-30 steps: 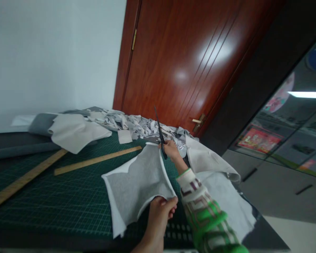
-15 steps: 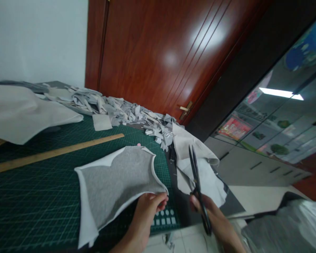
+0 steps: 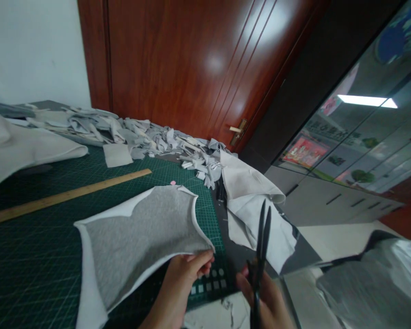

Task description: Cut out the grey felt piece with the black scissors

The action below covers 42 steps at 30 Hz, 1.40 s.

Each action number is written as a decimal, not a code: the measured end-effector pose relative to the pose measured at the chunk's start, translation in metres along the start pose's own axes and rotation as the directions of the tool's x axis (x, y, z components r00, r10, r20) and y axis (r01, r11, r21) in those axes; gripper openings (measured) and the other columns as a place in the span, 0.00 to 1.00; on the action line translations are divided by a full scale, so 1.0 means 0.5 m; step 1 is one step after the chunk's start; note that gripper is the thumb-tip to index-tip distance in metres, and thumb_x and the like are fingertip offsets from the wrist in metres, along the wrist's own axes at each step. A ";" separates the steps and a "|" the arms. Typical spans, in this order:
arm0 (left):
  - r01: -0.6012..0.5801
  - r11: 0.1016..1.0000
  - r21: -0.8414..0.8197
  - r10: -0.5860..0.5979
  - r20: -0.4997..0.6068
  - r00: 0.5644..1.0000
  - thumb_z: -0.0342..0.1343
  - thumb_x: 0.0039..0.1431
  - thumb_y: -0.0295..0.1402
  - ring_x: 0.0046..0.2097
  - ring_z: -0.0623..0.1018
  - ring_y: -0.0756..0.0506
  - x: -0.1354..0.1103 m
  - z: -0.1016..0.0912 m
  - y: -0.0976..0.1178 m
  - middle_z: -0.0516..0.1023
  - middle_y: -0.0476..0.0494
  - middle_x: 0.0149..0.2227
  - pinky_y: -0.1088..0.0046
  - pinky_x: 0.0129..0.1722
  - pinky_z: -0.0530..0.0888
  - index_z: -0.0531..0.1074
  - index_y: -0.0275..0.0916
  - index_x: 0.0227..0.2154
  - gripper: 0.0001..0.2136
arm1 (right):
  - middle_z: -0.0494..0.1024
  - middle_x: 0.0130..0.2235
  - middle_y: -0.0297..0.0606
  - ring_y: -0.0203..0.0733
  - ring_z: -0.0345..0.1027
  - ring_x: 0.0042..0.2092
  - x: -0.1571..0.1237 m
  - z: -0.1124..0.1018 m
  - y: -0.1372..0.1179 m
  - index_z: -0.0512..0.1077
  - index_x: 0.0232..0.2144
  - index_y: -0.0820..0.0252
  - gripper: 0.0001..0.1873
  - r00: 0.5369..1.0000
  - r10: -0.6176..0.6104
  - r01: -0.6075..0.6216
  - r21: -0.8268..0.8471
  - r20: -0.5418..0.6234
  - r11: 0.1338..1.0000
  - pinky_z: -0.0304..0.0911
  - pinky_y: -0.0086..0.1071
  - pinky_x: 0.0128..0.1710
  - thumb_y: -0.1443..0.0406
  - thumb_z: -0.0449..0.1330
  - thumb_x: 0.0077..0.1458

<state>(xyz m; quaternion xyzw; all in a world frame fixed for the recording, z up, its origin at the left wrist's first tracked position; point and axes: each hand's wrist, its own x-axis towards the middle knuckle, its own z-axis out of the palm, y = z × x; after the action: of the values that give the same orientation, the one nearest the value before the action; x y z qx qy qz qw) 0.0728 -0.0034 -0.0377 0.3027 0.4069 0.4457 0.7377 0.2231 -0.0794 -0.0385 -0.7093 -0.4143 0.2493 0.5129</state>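
My left hand (image 3: 178, 285) pinches the near right corner of a cut grey fabric piece (image 3: 137, 237) with white edges, lifting that corner off the green cutting mat (image 3: 37, 256). My right hand (image 3: 265, 299) grips black scissors (image 3: 261, 249) at the table's near right edge, blades nearly closed and pointing up and away, a short way to the right of the fabric piece.
A wooden ruler (image 3: 65, 196) lies on the mat behind the fabric. A heap of grey and white scraps (image 3: 140, 141) runs along the far edge. Larger white fabric (image 3: 256, 214) drapes over the right edge. A wooden door (image 3: 192, 68) stands behind, grey material (image 3: 373, 288) low right.
My right hand pulled the scissors back from the far edge of the fabric to the near right edge. The view swung right. My left hand kept its pinch on the corner.
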 end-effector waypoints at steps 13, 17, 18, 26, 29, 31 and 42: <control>-0.115 0.983 0.143 0.111 0.037 0.993 0.59 0.43 0.40 0.26 0.66 0.47 0.004 -0.001 -0.010 0.66 0.51 0.18 0.72 0.30 0.64 0.69 0.39 0.15 0.11 | 0.68 0.25 0.28 0.37 0.61 0.28 0.084 0.105 -0.087 0.65 0.24 0.56 0.12 0.920 -0.134 0.086 0.144 0.368 0.986 0.59 0.29 0.28 0.62 0.66 0.43; -0.117 0.984 0.131 0.108 0.076 0.991 0.58 0.41 0.41 0.25 0.65 0.48 0.001 0.005 0.000 0.64 0.52 0.18 0.72 0.28 0.61 0.69 0.39 0.16 0.11 | 0.68 0.25 0.28 0.35 0.61 0.27 0.085 0.104 -0.089 0.66 0.26 0.57 0.15 0.936 -0.066 -0.035 0.277 0.347 0.960 0.59 0.28 0.26 0.62 0.69 0.39; -0.121 0.985 0.121 0.112 0.083 0.990 0.57 0.41 0.40 0.25 0.64 0.48 -0.001 0.005 0.003 0.64 0.52 0.17 0.73 0.28 0.61 0.68 0.39 0.15 0.11 | 0.69 0.25 0.27 0.35 0.61 0.26 0.085 0.104 -0.090 0.66 0.26 0.57 0.16 0.941 -0.046 -0.053 0.279 0.335 0.959 0.59 0.28 0.26 0.62 0.70 0.38; -0.102 0.993 0.060 0.097 0.088 0.991 0.59 0.38 0.38 0.23 0.66 0.50 -0.004 0.002 0.010 0.67 0.51 0.16 0.75 0.26 0.62 0.69 0.38 0.12 0.10 | 0.67 0.20 0.25 0.31 0.56 0.22 0.088 0.109 -0.101 0.67 0.24 0.59 0.18 0.967 0.061 -0.135 0.296 0.248 0.946 0.54 0.26 0.22 0.62 0.71 0.32; -0.069 0.997 0.023 0.067 0.065 0.996 0.62 0.37 0.40 0.24 0.69 0.49 -0.002 -0.002 0.008 0.71 0.49 0.18 0.74 0.27 0.66 0.73 0.36 0.15 0.11 | 0.68 0.21 0.26 0.32 0.57 0.23 0.088 0.106 -0.098 0.68 0.24 0.60 0.17 0.961 0.059 -0.139 0.289 0.269 0.947 0.55 0.27 0.23 0.62 0.71 0.31; -0.050 0.999 -0.005 0.050 0.035 0.998 0.64 0.38 0.43 0.27 0.72 0.47 -0.003 -0.005 0.007 0.74 0.46 0.22 0.72 0.30 0.69 0.76 0.35 0.19 0.14 | 0.68 0.22 0.26 0.32 0.57 0.24 0.089 0.105 -0.096 0.68 0.24 0.60 0.16 0.963 0.055 -0.136 0.296 0.265 0.945 0.55 0.27 0.24 0.63 0.70 0.32; -0.050 0.998 0.034 0.048 0.045 0.998 0.64 0.38 0.41 0.27 0.70 0.48 0.002 -0.006 0.007 0.72 0.48 0.19 0.71 0.32 0.68 0.75 0.35 0.17 0.13 | 0.66 0.24 0.27 0.33 0.56 0.27 0.084 0.095 -0.097 0.68 0.23 0.59 0.17 0.962 -0.058 -0.028 0.307 0.267 0.951 0.56 0.26 0.26 0.59 0.71 0.38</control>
<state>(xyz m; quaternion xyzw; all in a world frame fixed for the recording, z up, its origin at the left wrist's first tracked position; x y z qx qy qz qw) 0.0691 -0.0005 -0.0364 0.3351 0.3908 0.4498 0.7299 0.1925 -0.0130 -0.0068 -0.5762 -0.4424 0.4023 0.5572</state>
